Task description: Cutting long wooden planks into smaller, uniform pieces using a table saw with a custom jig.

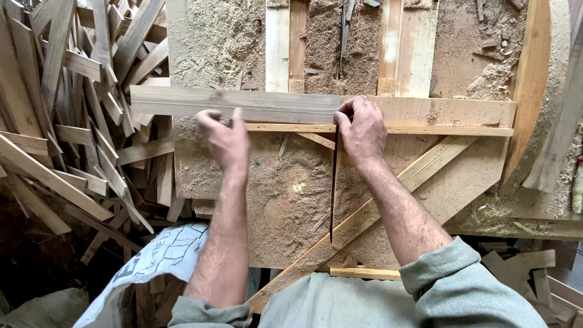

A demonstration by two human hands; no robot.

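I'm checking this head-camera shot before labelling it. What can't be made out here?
- Left hand: its fingers curl over the grey plank, so the fingertips are hidden.
- Saw slot: any blade is hidden under the right hand.
- Scrap pile: cut off by the left edge.
- White sack: partly behind the left forearm.

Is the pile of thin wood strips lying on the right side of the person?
No, the pile of thin wood strips lies beside the left hand, while the right hand rests on the grey plank.
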